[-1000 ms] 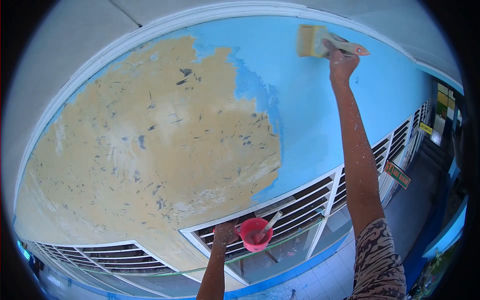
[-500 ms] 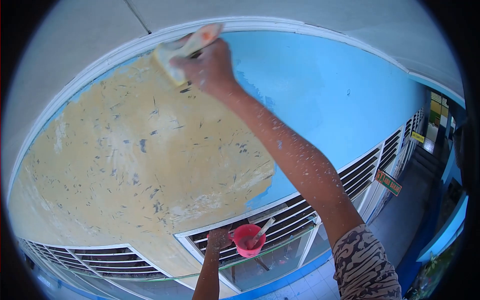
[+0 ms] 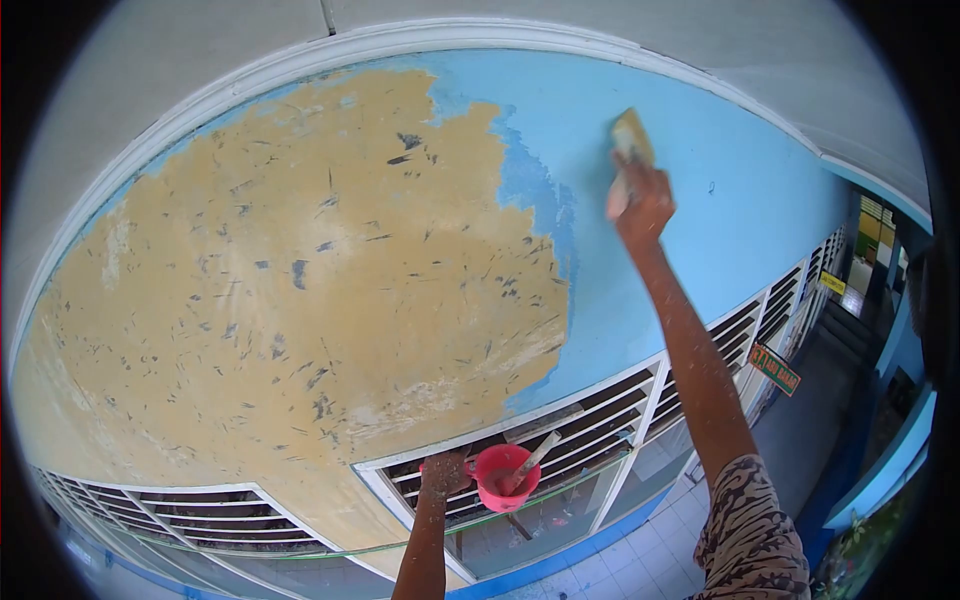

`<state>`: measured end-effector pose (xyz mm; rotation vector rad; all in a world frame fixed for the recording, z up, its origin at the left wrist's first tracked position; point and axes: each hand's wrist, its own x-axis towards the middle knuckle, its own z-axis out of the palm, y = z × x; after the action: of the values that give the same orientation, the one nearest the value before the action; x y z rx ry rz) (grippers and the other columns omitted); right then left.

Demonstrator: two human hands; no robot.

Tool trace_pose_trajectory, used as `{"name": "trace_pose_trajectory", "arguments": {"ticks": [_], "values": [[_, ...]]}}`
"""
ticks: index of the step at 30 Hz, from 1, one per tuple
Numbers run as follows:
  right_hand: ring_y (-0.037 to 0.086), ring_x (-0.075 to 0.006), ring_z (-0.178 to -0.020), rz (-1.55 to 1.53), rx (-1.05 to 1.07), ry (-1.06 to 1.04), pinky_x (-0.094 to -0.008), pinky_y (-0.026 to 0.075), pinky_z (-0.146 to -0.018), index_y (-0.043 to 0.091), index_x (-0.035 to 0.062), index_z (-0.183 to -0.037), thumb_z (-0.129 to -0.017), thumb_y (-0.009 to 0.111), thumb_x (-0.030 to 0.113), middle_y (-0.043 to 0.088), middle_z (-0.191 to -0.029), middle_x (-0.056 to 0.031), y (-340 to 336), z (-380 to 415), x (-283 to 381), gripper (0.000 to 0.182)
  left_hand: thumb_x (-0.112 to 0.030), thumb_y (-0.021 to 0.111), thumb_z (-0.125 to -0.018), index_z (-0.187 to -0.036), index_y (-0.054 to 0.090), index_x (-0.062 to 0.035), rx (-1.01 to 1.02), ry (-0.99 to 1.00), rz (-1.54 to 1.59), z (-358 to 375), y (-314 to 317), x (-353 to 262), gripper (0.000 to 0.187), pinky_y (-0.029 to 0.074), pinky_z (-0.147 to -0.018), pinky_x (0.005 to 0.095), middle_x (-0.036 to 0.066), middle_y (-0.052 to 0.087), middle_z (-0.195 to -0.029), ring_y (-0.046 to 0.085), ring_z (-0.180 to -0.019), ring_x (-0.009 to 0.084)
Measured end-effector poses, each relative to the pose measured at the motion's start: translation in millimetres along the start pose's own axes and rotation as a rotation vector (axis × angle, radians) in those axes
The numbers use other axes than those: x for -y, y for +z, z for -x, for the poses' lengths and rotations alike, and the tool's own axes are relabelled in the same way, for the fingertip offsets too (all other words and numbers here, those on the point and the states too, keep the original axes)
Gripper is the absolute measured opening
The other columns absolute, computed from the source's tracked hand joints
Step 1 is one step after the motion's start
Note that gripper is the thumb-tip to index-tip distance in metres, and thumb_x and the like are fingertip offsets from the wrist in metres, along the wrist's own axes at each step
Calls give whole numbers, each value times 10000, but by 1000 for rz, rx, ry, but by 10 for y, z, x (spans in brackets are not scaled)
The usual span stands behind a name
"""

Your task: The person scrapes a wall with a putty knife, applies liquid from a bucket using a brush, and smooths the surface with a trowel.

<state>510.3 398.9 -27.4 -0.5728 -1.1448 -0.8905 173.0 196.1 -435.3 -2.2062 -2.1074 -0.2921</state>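
High on the blue part of the wall, my right hand is closed round the handle of a wide paintbrush, whose bristles point up against the paint. Motion blurs the brush a little. Low in front of the louvred window, my left hand grips the pink bucket by its side. A stick or handle leans out of the bucket, over its right rim. The tan, scuffed part of the wall fills the left side, with a ragged edge of darker blue beside it.
White trim curves along the top of the wall. Louvred windows run below, with another at lower left. A sign juts out at right, near a walkway. A tiled floor shows below.
My right hand and the brush have moved right and down, from the top edge of the tan area to the blue area. My left hand still holds the bucket, nearly in place.
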Motion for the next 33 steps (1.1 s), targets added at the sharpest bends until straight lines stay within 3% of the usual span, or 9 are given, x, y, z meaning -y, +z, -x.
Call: {"name": "trace_pose_trajectory", "arguments": {"ticks": [7, 9, 11, 15, 20, 26, 28, 30, 33], "values": [[698, -240, -919, -747, 578, -329, -371, 608, -767, 741, 140, -1150, -766, 744, 85, 684, -1175, -118, -1380, 1168, 1118, 388, -342, 735, -703, -1449, 507, -137, -107, 52, 5, 22, -24, -2, 806, 377, -1115, 558, 235, 595, -1356, 524, -1296, 435], [689, -194, -905, -908, 470, -141, -339, 588, -764, 723, 61, -1095, -818, 765, 21, 708, -1080, -100, -1177, 1085, 566, 283, -336, 736, -701, -1453, 503, -138, -113, 72, -18, -22, 59, 73, 812, 373, -1118, 558, 238, 593, -1358, 524, -1295, 437], [681, -207, -906, -1211, 458, 872, -340, 564, -832, 698, 23, -1086, -891, 768, 92, 708, -1058, -102, -1003, 1037, 59, 218, -329, 736, -698, -1457, 500, -140, -109, 85, -33, 34, 118, 95, 818, 369, -1120, 558, 242, 591, -1360, 525, -1293, 440], [653, -116, -858, -721, 21, 639, -271, 541, -752, 712, -49, -1065, -852, 775, 9, 727, -956, -65, -745, 549, -942, 230, -310, 726, -690, -1458, 503, -152, -131, 65, -95, 20, 5, 61, 815, 342, -1135, 569, 241, 581, -1375, 518, -1297, 445], [694, -275, -808, -318, -121, 33, -348, 565, -727, 759, 34, -1051, -818, 746, -7, 746, -993, -138, -634, 757, -545, 236, -313, 745, -650, -1463, 495, -180, -15, 32, -28, 28, -27, 27, 861, 325, -1139, 581, 240, 552, -1403, 475, -1335, 435], [678, -218, -882, -769, 511, -318, -315, 604, -677, 730, 176, -1146, -762, 764, 114, 706, -1142, -66, -1276, 1111, 934, 391, -334, 744, -666, -1504, 448, -196, -49, 61, -37, 0, 50, 56, 900, 262, -1171, 599, 226, 469, -1496, 387, -1414, 427], [676, -214, -884, -1007, 233, -114, -318, 594, -721, 717, 99, -1097, -817, 770, 38, 713, -1094, -79, -964, 847, 767, 292, -367, 777, -667, -1456, 509, -177, -126, 67, -89, 30, -25, 18, 855, 313, -1147, 580, 233, 558, -1402, 486, -1336, 419], [675, -170, -900, -1239, 222, 717, -301, 569, -789, 688, 2, -1060, -865, 778, 45, 711, -1008, -66, -745, 429, 363, 220, -375, 780, -663, -1452, 514, -175, -168, 90, -102, 17, 21, 48, 856, 305, -1150, 585, 231, 556, -1406, 475, -1347, 418], [690, -244, -899, -1115, -148, 1082, -418, 634, -737, 648, -79, -1108, -795, 795, 2, 686, -1050, -149, -349, 86, -674, 355, -391, 785, -656, -1440, 527, -167, -94, 49, -103, 21, 35, 64, 855, 292, -1156, 596, 228, 548, -1415, 455, -1363, 424]]}}
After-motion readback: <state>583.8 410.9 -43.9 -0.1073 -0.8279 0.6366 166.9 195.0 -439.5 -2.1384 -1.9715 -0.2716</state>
